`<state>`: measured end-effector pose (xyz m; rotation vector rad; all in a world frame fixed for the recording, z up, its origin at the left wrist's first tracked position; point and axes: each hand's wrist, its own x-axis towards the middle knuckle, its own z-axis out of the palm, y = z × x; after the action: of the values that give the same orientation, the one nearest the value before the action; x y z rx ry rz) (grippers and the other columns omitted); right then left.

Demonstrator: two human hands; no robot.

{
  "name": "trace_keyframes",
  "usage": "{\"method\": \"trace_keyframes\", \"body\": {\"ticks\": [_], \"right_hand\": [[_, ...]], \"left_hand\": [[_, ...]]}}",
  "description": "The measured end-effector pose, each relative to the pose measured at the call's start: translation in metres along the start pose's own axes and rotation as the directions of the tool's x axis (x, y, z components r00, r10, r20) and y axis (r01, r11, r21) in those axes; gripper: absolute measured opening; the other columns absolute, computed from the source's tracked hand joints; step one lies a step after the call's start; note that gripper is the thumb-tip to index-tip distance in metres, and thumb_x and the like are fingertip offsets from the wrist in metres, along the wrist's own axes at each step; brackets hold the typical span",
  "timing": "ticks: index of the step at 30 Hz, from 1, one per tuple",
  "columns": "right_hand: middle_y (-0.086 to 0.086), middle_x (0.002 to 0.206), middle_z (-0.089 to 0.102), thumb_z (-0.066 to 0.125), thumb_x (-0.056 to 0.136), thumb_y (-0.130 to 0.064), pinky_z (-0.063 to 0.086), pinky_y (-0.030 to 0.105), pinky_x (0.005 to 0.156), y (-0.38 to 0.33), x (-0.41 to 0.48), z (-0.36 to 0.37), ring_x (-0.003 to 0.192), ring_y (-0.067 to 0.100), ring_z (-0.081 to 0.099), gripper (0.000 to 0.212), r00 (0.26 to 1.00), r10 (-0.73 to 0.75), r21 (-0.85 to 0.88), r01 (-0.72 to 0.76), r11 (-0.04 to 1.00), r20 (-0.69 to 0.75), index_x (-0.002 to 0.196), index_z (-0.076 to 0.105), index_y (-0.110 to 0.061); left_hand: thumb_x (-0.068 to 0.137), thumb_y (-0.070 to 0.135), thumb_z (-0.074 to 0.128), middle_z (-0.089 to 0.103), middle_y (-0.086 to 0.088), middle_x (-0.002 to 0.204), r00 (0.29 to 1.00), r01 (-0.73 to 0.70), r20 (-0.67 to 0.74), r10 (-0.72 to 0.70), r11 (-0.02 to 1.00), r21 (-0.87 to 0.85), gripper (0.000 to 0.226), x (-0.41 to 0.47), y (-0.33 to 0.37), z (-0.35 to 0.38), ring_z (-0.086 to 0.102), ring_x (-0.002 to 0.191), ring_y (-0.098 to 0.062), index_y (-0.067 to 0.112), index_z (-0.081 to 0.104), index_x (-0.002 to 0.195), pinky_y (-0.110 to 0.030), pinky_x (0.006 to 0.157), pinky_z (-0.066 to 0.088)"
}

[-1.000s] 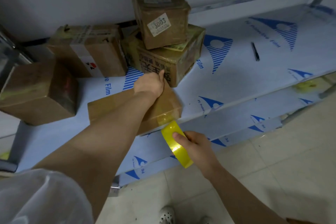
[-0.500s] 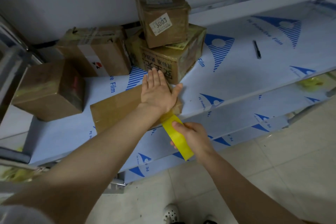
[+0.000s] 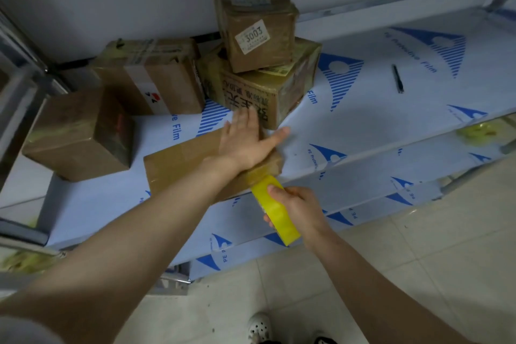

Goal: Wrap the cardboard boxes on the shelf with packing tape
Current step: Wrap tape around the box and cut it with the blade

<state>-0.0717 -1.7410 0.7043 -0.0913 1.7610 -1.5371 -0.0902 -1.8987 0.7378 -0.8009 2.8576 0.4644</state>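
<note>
Here, our left hand (image 3: 245, 142), fingers straight and spread, presses flat on the low box (image 3: 181, 160); our right hand (image 3: 300, 208) grips one yellow tape roll (image 3: 280, 215) beside the left wrist. Beyond the left hand: four more boxes (image 3: 78, 134), one pen (image 3: 398, 78).

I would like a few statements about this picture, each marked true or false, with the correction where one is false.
1. The left hand lies flat, with straight fingers, on the flat box. True.
2. The right hand grips a yellow tape roll. True.
3. The pen lies on top of a box. False: it lies on the shelf, apart from the boxes.
4. The box labelled 3003 stands directly on the shelf. False: it is stacked on a larger box.
</note>
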Motion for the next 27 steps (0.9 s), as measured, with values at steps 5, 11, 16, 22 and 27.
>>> {"method": "trace_keyframes", "body": {"ticks": [5, 11, 16, 22, 27], "right_hand": [[0.012, 0.056, 0.062, 0.065, 0.088, -0.022, 0.050, 0.024, 0.049, 0.002, 0.001, 0.003, 0.042, 0.015, 0.062, 0.029, 1.000, 0.024, 0.012, -0.024, 1.000, -0.012, 0.067, 0.061, -0.003], [0.014, 0.055, 0.063, 0.064, 0.089, -0.022, 0.047, 0.023, 0.046, -0.003, 0.000, 0.004, 0.041, 0.018, 0.060, 0.027, 0.998, 0.057, 0.032, -0.056, 0.998, -0.018, 0.071, 0.063, -0.002], [0.013, 0.055, 0.064, 0.065, 0.088, -0.022, 0.049, 0.024, 0.047, -0.004, -0.001, 0.004, 0.043, 0.019, 0.062, 0.025, 0.998, 0.064, 0.040, -0.063, 0.997, -0.022, 0.071, 0.063, -0.004], [0.013, 0.055, 0.065, 0.066, 0.088, -0.025, 0.053, 0.030, 0.057, -0.005, -0.003, 0.002, 0.046, 0.021, 0.063, 0.028, 0.995, 0.099, 0.019, -0.099, 0.995, -0.003, 0.083, 0.066, 0.003], [0.009, 0.063, 0.070, 0.076, 0.076, -0.029, 0.054, 0.028, 0.059, -0.036, -0.034, -0.014, 0.055, 0.019, 0.066, 0.029, 0.989, 0.060, 0.009, -0.062, 0.998, 0.133, 0.090, 0.068, -0.004]], "left_hand": [[0.086, 0.076, 0.012, 0.002, -0.008, 0.160, 0.997, 0.073, -0.019, -0.072, 0.987, 0.144, 0.094, 0.014, -0.027, 0.002, -0.002, 0.148, -0.022, 0.013, -0.004, 0.153, -0.042, 0.119, -0.005], [0.088, 0.073, 0.015, -0.019, -0.009, 0.158, 0.996, -0.086, 0.001, 0.086, 0.990, 0.116, 0.095, -0.004, -0.004, 0.014, -0.017, 0.146, -0.020, 0.007, -0.011, 0.151, -0.035, 0.118, -0.009], [0.078, 0.075, 0.045, -0.028, -0.006, 0.155, 0.943, -0.219, 0.265, 0.200, 0.975, 0.046, 0.105, -0.005, -0.018, -0.015, -0.028, 0.141, -0.021, 0.026, -0.011, 0.151, -0.043, 0.116, -0.015], [0.066, 0.071, 0.066, -0.030, 0.002, 0.155, 0.931, -0.228, 0.310, 0.195, 0.971, 0.071, 0.113, -0.010, -0.043, -0.013, -0.029, 0.141, -0.020, 0.051, -0.013, 0.144, -0.052, 0.113, -0.015], [0.067, 0.060, 0.074, 0.006, 0.002, 0.160, 0.923, -0.199, 0.315, 0.222, 0.974, -0.103, 0.099, -0.007, -0.043, -0.035, 0.009, 0.146, -0.023, 0.050, 0.016, 0.146, -0.046, 0.118, 0.012]]}}
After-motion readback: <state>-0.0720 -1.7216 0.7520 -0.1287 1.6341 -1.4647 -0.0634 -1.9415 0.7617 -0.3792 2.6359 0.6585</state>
